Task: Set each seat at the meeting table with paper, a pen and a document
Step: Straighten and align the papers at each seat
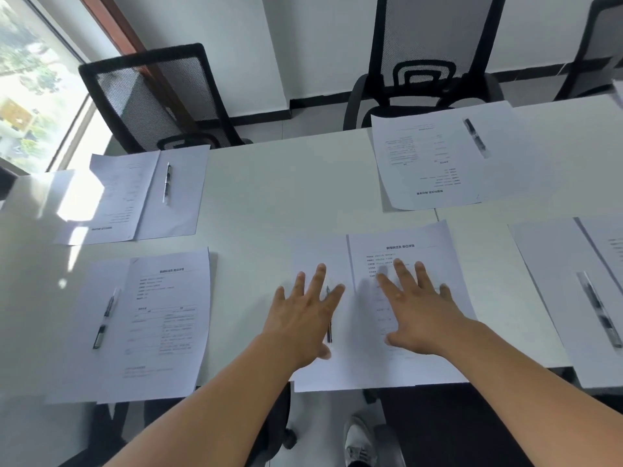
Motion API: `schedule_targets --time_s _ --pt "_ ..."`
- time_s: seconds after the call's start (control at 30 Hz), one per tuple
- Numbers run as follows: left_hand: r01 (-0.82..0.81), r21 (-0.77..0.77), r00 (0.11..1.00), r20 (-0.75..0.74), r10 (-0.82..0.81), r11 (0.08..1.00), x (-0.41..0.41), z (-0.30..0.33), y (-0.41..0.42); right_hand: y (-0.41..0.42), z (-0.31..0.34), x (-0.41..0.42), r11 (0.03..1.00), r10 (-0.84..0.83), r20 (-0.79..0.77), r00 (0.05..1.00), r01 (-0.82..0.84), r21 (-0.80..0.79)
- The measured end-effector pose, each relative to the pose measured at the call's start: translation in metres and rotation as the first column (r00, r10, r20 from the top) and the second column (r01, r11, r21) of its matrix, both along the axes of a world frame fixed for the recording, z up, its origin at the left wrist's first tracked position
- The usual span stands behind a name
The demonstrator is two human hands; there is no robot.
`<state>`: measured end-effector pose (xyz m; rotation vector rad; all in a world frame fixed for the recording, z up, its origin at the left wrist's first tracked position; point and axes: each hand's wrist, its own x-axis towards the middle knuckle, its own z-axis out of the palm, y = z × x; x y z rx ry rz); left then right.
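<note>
Both hands (305, 305) (416, 306) flat — fingers spread

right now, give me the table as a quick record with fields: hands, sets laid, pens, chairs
left hand: flat, fingers spread, over the blank sheet and partly covering the middle pen
right hand: flat, fingers spread, on the printed document
sets laid: five in view on the table, each with a sheet and a document
pens: five, one per set
chairs: three at the far side, nearest the window chair
holding: nothing in either hand
</note>
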<state>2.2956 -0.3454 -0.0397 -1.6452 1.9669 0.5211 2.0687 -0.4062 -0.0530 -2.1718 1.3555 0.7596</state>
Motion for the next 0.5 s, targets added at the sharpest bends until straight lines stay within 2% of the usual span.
schedule_targets --time_s 0.5 --pt "-0.172 -0.233 0.982 0.037 0.186 0.957 0.058 0.153 0.020 -0.001 0.157 0.089 0.946 0.186 0.093 0.978 -0.153 -0.286"
